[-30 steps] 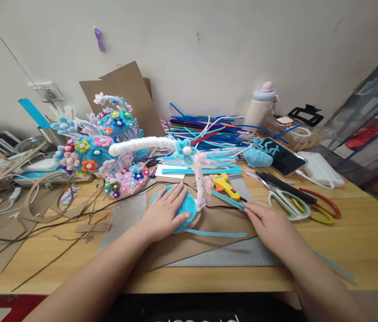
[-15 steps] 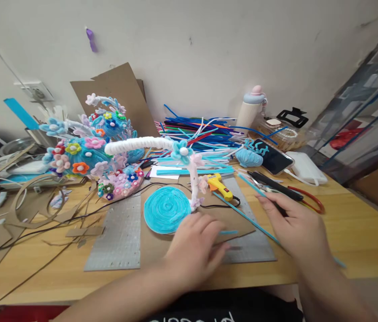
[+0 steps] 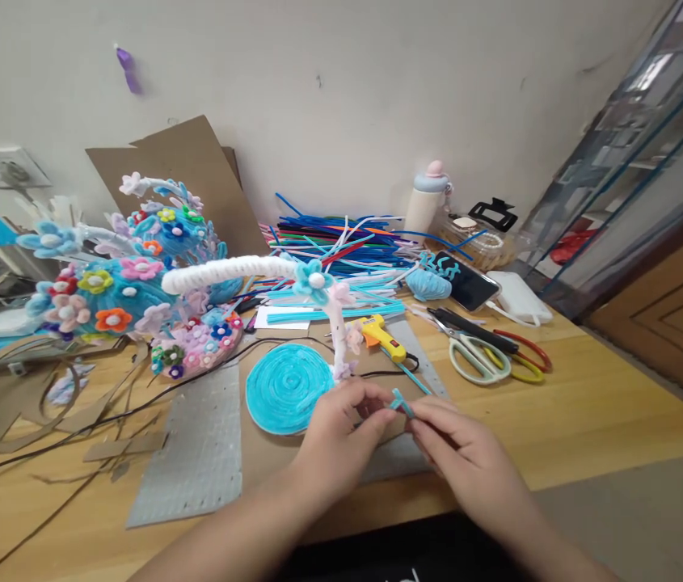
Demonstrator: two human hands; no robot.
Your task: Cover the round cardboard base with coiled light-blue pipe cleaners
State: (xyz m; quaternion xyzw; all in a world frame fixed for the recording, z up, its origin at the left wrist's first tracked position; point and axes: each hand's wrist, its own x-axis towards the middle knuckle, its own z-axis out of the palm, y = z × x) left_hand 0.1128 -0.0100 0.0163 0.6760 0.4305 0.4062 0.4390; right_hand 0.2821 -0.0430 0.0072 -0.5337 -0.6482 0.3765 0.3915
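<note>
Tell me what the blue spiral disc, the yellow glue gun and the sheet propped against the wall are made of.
Blue spiral disc: soft, mostly matte fiber, probably chenille stem or yarn, judging by its coiled rings.
Yellow glue gun: likely hard plastic, given its smooth, moulded-looking body.
Propped sheet: apparently cardboard, matte, judging by its plain brown face and crisp cut edges.

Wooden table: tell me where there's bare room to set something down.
On the table, bare wood lies between the scissors, the right hand and the right edge. A bare strip of grey mat runs between cardboard scraps and the cardboard sheet under the blue disc. Pipe cleaners crowd the back, scraps the left.
</note>
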